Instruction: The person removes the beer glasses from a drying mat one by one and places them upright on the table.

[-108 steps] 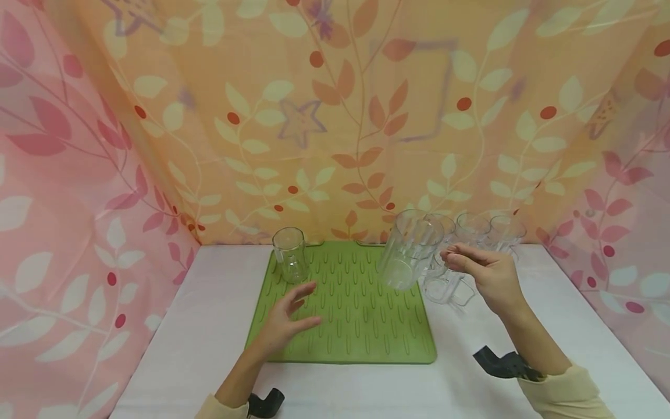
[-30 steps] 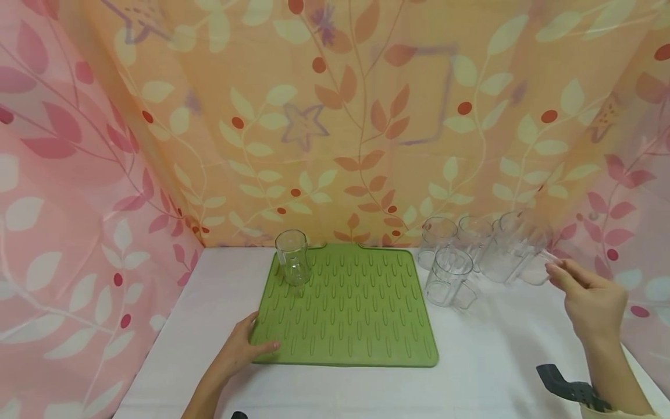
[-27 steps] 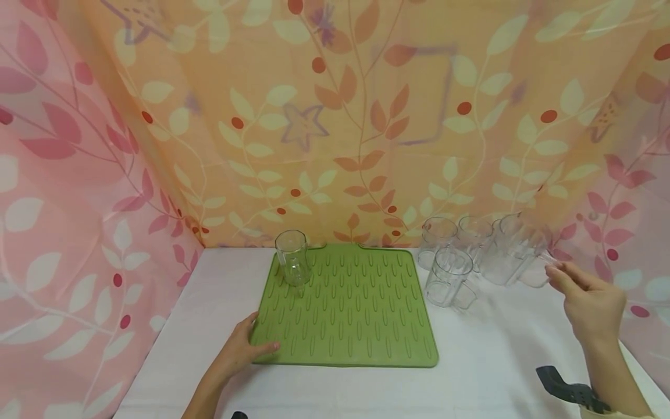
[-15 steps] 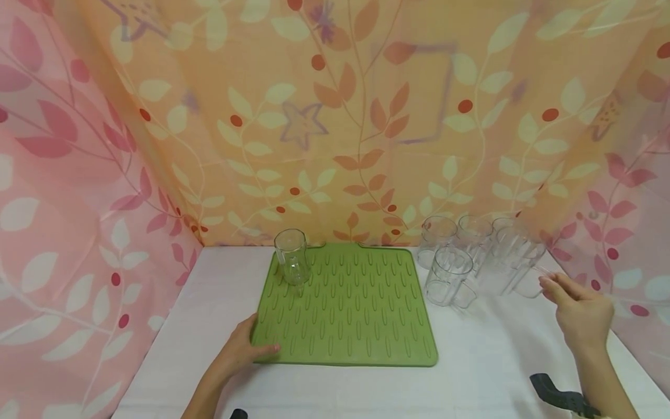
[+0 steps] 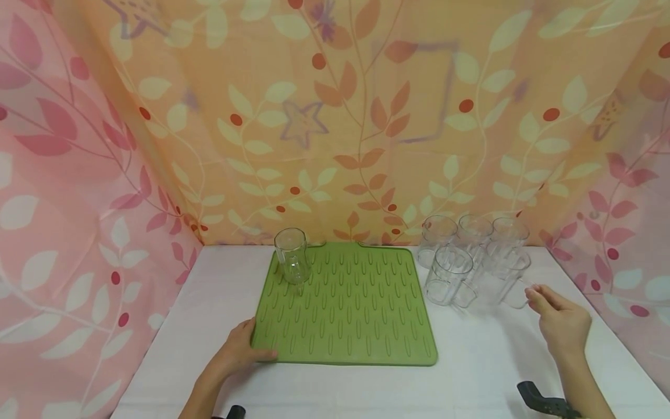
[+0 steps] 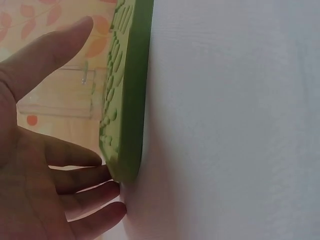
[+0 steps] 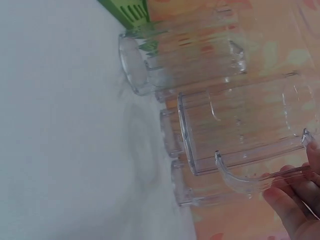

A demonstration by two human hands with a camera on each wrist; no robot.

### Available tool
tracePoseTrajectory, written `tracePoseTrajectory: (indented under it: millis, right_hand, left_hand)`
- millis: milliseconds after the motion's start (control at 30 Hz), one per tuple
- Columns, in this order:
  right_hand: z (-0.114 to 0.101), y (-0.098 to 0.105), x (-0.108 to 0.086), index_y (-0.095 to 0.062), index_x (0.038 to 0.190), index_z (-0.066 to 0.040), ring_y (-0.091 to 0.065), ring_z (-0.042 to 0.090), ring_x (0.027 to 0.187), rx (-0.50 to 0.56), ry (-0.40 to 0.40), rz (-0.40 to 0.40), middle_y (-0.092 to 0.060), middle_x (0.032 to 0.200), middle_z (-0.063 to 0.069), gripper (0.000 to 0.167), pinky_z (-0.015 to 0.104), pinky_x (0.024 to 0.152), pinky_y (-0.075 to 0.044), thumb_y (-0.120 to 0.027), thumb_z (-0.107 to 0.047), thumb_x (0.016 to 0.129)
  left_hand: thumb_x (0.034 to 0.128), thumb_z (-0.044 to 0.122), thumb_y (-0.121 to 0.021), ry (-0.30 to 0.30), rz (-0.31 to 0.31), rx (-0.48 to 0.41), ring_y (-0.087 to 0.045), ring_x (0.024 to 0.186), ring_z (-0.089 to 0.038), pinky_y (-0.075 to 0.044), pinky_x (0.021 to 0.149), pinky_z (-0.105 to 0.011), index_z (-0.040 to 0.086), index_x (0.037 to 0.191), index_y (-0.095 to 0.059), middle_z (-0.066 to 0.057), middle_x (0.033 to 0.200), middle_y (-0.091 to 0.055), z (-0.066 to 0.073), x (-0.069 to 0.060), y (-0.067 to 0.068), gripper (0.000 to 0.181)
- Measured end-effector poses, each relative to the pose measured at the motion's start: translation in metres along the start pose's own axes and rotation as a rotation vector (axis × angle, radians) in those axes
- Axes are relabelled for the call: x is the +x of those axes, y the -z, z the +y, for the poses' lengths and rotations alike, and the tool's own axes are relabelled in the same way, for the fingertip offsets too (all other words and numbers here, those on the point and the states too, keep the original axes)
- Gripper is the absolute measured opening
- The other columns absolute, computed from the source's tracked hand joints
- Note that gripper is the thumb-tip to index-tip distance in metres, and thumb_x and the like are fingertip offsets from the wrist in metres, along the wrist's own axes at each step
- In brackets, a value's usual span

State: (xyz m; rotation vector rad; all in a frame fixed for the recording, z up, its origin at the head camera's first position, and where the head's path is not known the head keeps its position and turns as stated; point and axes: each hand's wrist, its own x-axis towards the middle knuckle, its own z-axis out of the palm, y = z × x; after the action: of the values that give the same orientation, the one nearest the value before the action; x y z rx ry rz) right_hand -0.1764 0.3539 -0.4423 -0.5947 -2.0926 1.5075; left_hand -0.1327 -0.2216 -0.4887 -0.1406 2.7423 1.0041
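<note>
My right hand (image 5: pixel 565 323) pinches the handle of a clear mug (image 7: pixel 240 125), held upright in front of the right-hand group. In the right wrist view its base appears a little above the white table, with a shadow beside it. My left hand (image 5: pixel 238 351) rests at the near left corner of a green ridged mat (image 5: pixel 345 326). Its fingers (image 6: pixel 90 177) touch or nearly touch the mat's side, and the thumb stands apart from them. Another clear mug (image 5: pixel 291 256) stands on the mat's back left corner, its handle towards me.
Several clear mugs stand right of the mat: a front mug (image 5: pixel 448 276), then a back row with a left mug (image 5: pixel 437 235), a middle mug (image 5: pixel 474 230) and a right mug (image 5: pixel 510 233). Patterned cloth (image 5: pixel 345 116) surrounds the white table (image 5: pixel 471 372).
Earlier my right hand carried the mug rightward from over the mat; in the last second it comes nearer and slightly left. My left hand went down to the mat's edge and stays there.
</note>
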Motion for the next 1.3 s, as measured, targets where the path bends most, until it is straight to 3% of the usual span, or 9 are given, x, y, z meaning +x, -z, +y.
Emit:
tracePoseTrajectory:
  millis: [233, 500, 800, 1067, 1200, 1300]
  right_hand:
    - [0.012, -0.006, -0.006, -0.061, 0.124, 0.007, -0.056, -0.021, 0.057, -0.083, -0.001, -0.010, -0.053, 0.064, -0.044, 0.046, -0.005, 0.062, -0.041, -0.071, -0.022, 0.089]
    - [0.021, -0.012, -0.008, -0.062, 0.122, 0.008, -0.057, -0.019, 0.057, -0.062, -0.023, 0.009, -0.055, 0.063, -0.042, 0.047, 0.005, 0.050, -0.042, -0.073, -0.022, 0.088]
    - [0.031, -0.017, -0.011, -0.065, 0.119, 0.008, -0.055, -0.021, 0.055, -0.082, 0.025, 0.027, -0.053, 0.062, -0.044, 0.043, 0.007, 0.046, -0.041, -0.074, -0.021, 0.087]
    - [0.034, -0.022, -0.014, -0.061, 0.122, 0.010, -0.058, -0.020, 0.058, -0.012, -0.013, 0.019, -0.056, 0.065, -0.043, 0.046, 0.002, 0.052, -0.045, -0.073, -0.018, 0.087]
    - [0.034, -0.025, -0.015, -0.062, 0.122, 0.011, -0.057, -0.021, 0.060, 0.004, 0.022, 0.012, -0.055, 0.067, -0.043, 0.044, 0.000, 0.056, -0.045, -0.072, -0.015, 0.088]
    - [0.036, -0.025, -0.015, -0.064, 0.121, 0.009, -0.054, -0.025, 0.066, -0.048, 0.085, -0.006, -0.053, 0.071, -0.047, 0.042, -0.003, 0.061, -0.043, -0.073, -0.015, 0.087]
  left_hand:
    - [0.0673, 0.036, -0.088, -0.005, -0.003, 0.018, -0.031, 0.134, -0.057, -0.031, 0.109, -0.066, -0.017, 0.144, -0.028, -0.039, 0.145, -0.034, -0.002, -0.001, 0.001, 0.111]
    - [0.0659, 0.034, -0.089, -0.031, -0.014, 0.069, -0.030, 0.136, -0.055, -0.030, 0.110, -0.066, -0.016, 0.144, -0.030, -0.036, 0.146, -0.036, -0.005, 0.000, 0.000, 0.110]
    - [0.0666, 0.027, -0.088, -0.068, 0.006, 0.087, -0.032, 0.135, -0.055, -0.029, 0.112, -0.065, -0.016, 0.142, -0.033, -0.035, 0.145, -0.038, -0.009, 0.000, 0.000, 0.104]
    - [0.0652, 0.024, -0.089, -0.073, 0.011, 0.088, -0.032, 0.135, -0.055, -0.028, 0.112, -0.064, -0.017, 0.142, -0.032, -0.035, 0.145, -0.038, -0.008, 0.002, 0.000, 0.104]
    - [0.0654, 0.023, -0.089, -0.076, 0.016, 0.105, -0.033, 0.135, -0.055, -0.029, 0.112, -0.064, -0.017, 0.143, -0.032, -0.036, 0.144, -0.038, -0.008, 0.003, 0.000, 0.104]
    - [0.0657, 0.022, -0.089, -0.069, 0.019, 0.120, -0.033, 0.134, -0.055, -0.031, 0.111, -0.064, -0.017, 0.143, -0.032, -0.035, 0.144, -0.039, -0.008, 0.003, 0.000, 0.104]
